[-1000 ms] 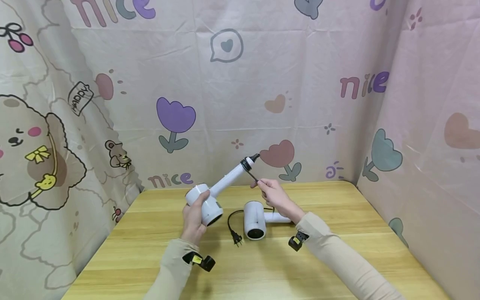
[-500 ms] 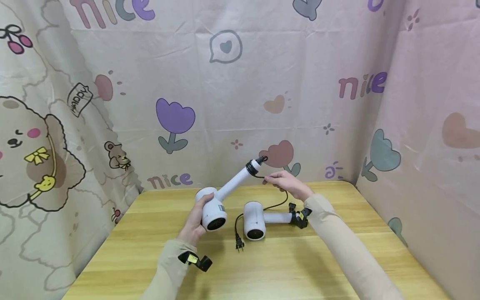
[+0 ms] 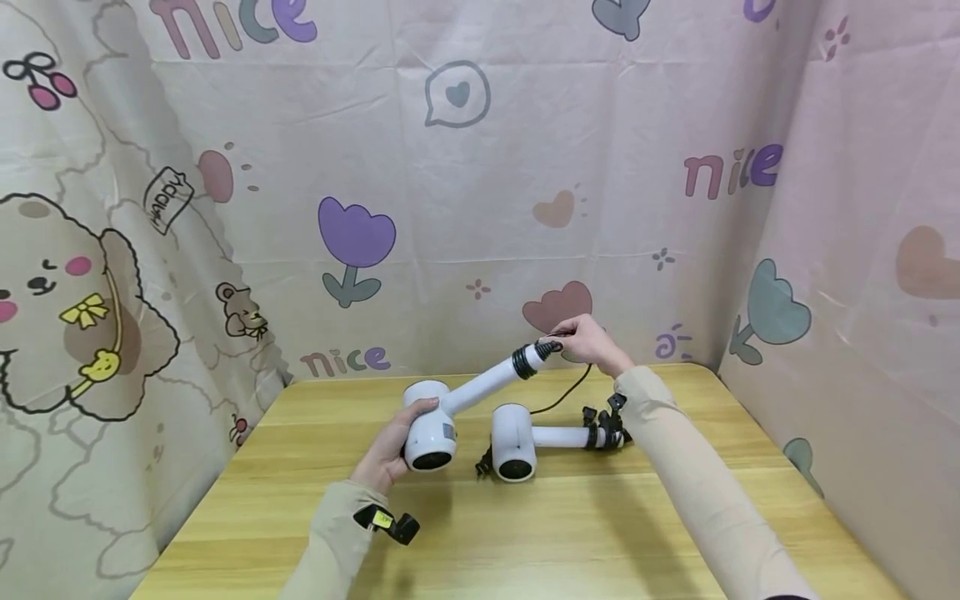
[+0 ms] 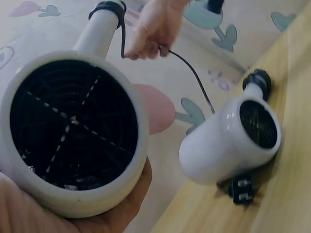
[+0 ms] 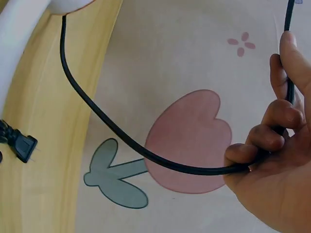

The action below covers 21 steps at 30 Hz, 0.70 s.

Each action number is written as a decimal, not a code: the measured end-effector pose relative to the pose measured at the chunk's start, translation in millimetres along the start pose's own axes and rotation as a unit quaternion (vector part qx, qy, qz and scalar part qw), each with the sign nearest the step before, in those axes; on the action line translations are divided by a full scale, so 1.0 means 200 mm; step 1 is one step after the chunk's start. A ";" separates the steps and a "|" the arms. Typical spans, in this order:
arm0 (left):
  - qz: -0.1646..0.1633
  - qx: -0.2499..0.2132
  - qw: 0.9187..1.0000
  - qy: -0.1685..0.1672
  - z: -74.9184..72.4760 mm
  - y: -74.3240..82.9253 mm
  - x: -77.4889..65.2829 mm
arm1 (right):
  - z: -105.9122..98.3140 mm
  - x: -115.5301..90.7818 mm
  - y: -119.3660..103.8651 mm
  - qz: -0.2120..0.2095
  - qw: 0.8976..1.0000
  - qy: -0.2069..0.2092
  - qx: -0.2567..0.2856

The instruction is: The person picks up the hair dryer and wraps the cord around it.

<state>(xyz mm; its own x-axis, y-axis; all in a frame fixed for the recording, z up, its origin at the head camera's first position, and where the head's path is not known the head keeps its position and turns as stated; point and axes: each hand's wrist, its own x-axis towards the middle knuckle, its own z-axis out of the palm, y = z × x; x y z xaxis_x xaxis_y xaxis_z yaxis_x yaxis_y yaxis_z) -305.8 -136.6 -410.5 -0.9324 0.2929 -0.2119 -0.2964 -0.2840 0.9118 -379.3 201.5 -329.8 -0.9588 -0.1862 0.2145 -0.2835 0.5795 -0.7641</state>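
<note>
A white hair dryer (image 3: 430, 429) is held up over the table by my left hand (image 3: 386, 450), which grips its barrel from the left. Its handle slants up to the right, black cord coiled round the end. Beside that end, my right hand (image 3: 594, 346) holds the cord; in the right wrist view the cord (image 5: 116, 128) runs between thumb and forefinger and under the curled fingers. From there it droops behind a second white hair dryer (image 3: 513, 442), lying on the table. A black plug (image 4: 241, 189) shows by that dryer's barrel.
The wooden table (image 3: 300, 517) carries the second dryer, whose handle points right with a black cord bundle (image 3: 603, 435) round its end. Another plug (image 5: 22, 145) juts from that bundle. A printed curtain (image 3: 480, 208) closes off the back and sides.
My left hand has moved the held dryer slightly right and its handle has tipped lower. My right hand has moved right and up with the cord, drawing the loose plug against the second dryer.
</note>
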 end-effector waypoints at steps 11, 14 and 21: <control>0.108 0.142 0.978 0.104 -0.01 0.03 0.03 | 0.06 0.00 -0.12 -0.106 0.972 0.119 -0.172; 0.143 0.197 0.962 0.125 -0.02 0.06 0.04 | 0.08 -0.01 -0.15 -0.150 0.949 0.161 -0.226; 0.184 0.264 0.930 0.178 -0.03 0.11 0.06 | 0.12 -0.04 -0.24 -0.196 0.911 0.199 -0.305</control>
<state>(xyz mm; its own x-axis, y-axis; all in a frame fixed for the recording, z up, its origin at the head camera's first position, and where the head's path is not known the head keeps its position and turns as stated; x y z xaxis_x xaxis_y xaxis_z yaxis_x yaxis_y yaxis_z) -325.7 -145.2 -395.0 -0.9878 -0.0831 0.1318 0.1119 0.2103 0.9712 -356.8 156.2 -310.4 -0.6785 -0.2414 0.6938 -0.4461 0.8858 -0.1280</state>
